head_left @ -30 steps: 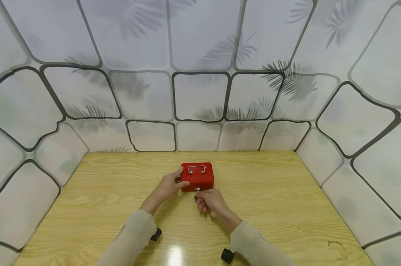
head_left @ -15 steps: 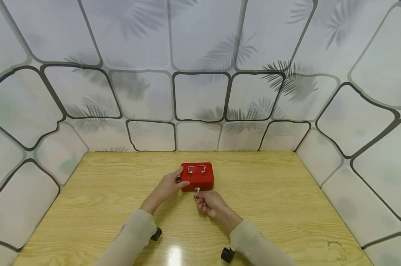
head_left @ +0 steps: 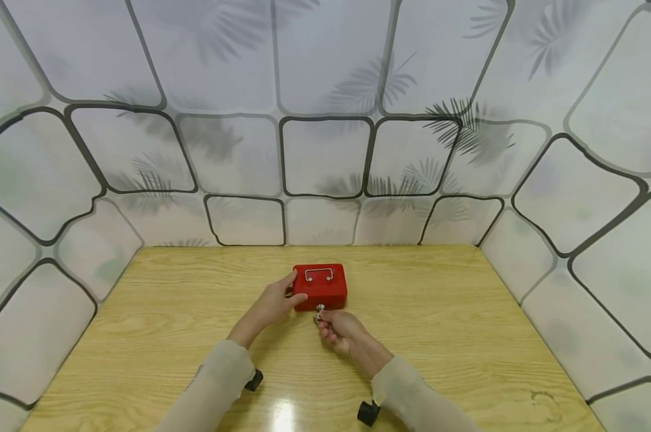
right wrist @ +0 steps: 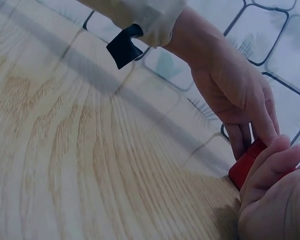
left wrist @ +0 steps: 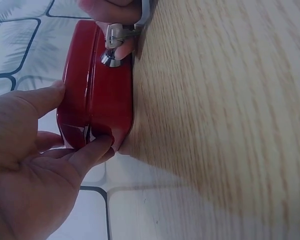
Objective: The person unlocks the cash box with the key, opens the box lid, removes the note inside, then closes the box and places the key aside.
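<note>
A red metal cash box [head_left: 325, 293] with its lid down and a wire handle [head_left: 319, 275] on top lies on the table. My left hand [head_left: 273, 303] grips its left end, fingers along the side and lid, thumb at the front corner. A silver lock [left wrist: 110, 58] sticks out of the box's front. In it stands a small metal key [left wrist: 114, 36], its head pinched between thumb and finger of my right hand [head_left: 345, 330]. The other fingers of that hand are curled below, and a metal ring [head_left: 317, 320] hangs by the key.
The wooden table [head_left: 438, 318] runs around the box on all sides. Behind it and at both flanks stands a patterned pale curtain [head_left: 325, 156]. A black camera [head_left: 368, 413] is strapped under my right wrist, another [head_left: 255, 380] under my left.
My right hand has turned slightly at the key, and more of the key shows past its fingertips. The left hand and the box have stayed in place.
</note>
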`<state>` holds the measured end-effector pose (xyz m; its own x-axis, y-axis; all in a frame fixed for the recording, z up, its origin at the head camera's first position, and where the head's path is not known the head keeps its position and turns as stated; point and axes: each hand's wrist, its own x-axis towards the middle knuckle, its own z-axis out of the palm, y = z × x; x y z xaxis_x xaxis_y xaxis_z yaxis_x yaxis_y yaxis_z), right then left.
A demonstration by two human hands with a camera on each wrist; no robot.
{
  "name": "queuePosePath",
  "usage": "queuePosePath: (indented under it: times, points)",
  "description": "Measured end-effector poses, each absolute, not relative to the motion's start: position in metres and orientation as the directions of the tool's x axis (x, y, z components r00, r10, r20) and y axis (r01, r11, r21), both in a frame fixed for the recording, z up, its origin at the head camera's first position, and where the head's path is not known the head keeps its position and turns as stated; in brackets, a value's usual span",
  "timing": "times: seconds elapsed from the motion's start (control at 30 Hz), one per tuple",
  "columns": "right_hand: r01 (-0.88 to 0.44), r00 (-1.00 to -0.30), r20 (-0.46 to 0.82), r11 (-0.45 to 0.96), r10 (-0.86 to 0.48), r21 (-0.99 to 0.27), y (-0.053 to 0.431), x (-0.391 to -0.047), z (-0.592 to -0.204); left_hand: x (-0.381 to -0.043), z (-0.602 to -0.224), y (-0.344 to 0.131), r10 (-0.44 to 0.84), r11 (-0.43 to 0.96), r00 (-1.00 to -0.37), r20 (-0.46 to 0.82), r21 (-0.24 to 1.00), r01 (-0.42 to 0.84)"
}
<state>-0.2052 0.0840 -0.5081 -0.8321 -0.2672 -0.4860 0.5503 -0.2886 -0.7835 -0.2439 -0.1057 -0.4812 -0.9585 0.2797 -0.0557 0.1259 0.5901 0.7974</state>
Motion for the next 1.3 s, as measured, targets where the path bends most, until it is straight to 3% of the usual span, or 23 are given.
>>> queuePosePath:
  times: [0.33,0.7,1.07,1.3]
  points:
    - [0.63,-0.777,-0.526,-0.441,-0.346,-0.639,0.0808,-0.2058,-0.5037,-0.2441,-0.4806,-0.1051,0.288,0.575,-0.956,-0.055,0.808,0.126]
    - [0.679,-0.734,-0.546,-0.467,-0.403,-0.567,0.0822,-0.2069,-0.504,-0.245,-0.4792,-0.1051,0.286,0.568,-0.954,-0.094,0.818,0.09]
    - [0.672,-0.74,-0.525,-0.428,-0.421,-0.604,0.0823,-0.2065,-0.5054,-0.2443,-0.4801,-0.1066,0.284,0.578,-0.954,-0.099,0.812,0.088]
    - [0.624,-0.782,-0.523,-0.432,-0.34,-0.651,0.0833,-0.204,-0.5045,-0.2447,-0.4808,-0.1064,0.281,0.559,-0.956,-0.085,0.824,0.091]
